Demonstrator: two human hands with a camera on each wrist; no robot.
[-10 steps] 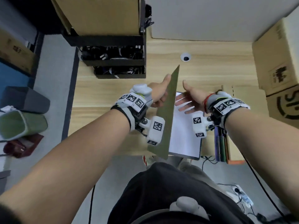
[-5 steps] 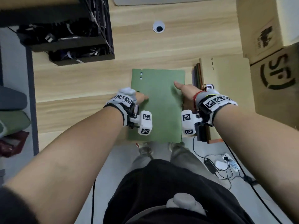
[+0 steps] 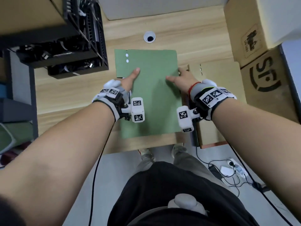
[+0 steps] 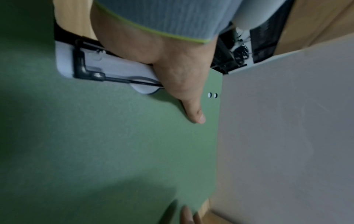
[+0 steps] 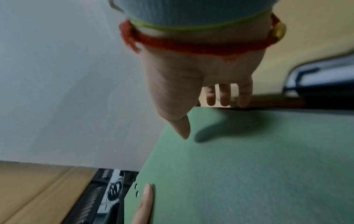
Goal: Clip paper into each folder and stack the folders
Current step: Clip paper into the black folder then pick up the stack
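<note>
A green folder (image 3: 151, 98) lies closed and flat on the wooden desk (image 3: 68, 95) in front of me. Two punched holes near its far left corner show white beneath. My left hand (image 3: 128, 80) is at the folder's left edge with the thumb (image 4: 193, 112) flat on the cover; its other fingers are hidden under the hand. My right hand (image 3: 179, 77) is at the right edge, thumb (image 5: 182, 127) over the cover and straight fingers (image 5: 224, 97) against the edge. A tan folder (image 3: 216, 88) tops a stack of folders just right of the green one.
A black wire rack (image 3: 65, 46) stands at the back left. Cardboard boxes (image 3: 268, 79) fill the right side. A round cable hole (image 3: 149, 37) sits beyond the folder. The desk's front edge (image 3: 146, 144) runs just behind the folder, with cables and an adapter (image 3: 228, 170) on the floor.
One second ago the green cover stood upright over white paper. It has swung down flat, and both hands have settled on the closed folder's two side edges.
</note>
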